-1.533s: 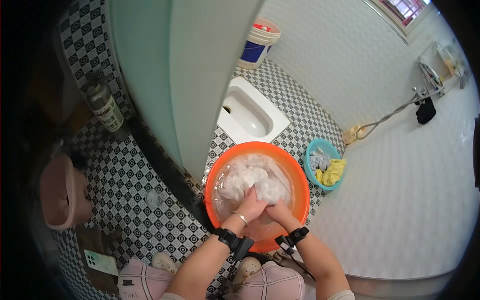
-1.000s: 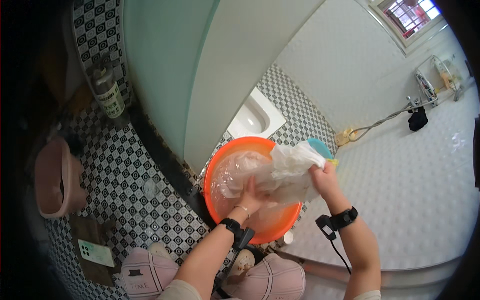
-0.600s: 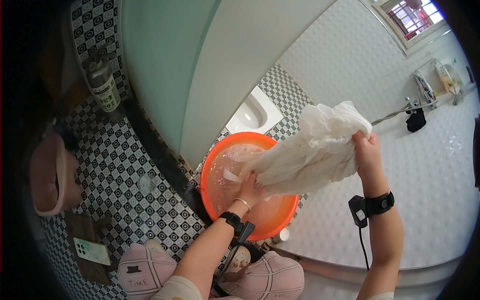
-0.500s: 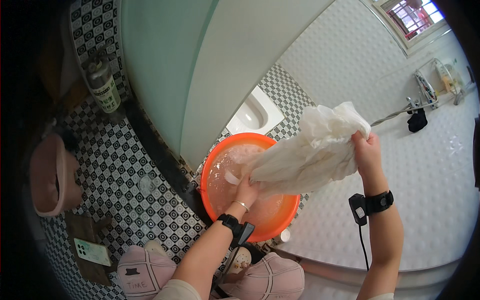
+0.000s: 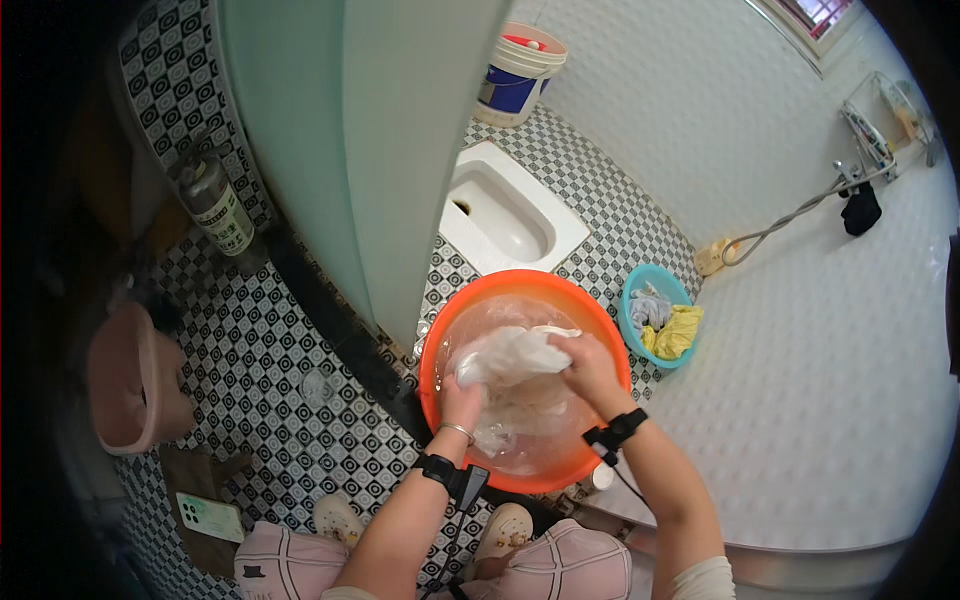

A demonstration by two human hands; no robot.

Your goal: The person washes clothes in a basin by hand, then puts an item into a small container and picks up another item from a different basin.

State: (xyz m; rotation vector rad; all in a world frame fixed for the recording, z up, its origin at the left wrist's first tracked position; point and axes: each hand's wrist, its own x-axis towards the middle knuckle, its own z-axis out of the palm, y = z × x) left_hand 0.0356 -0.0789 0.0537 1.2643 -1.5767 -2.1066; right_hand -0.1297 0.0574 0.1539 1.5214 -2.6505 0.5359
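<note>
A wet white cloth garment (image 5: 515, 355) hangs between my hands, low over the orange basin (image 5: 590, 300); its lower part lies in the cloudy water (image 5: 535, 450). On the garment's left end, my left hand (image 5: 461, 402) is closed around the fabric. My right hand (image 5: 588, 366) grips the other end near the basin's right side. Folds of cloth hide some fingertips of both hands. What kind of garment it is cannot be made out.
A blue basin (image 5: 660, 278) with yellow and grey cloths stands right of the orange one. Behind are a white squat toilet (image 5: 515, 235) and a bucket (image 5: 515, 85). At left are a pink tub (image 5: 125, 375), a phone (image 5: 210, 517) and a bottle (image 5: 220, 210).
My right hand has come down and left from high at the right, lowering the stretched white garment into the orange basin. The view has shifted, bringing the blue basin and the bucket into sight.
</note>
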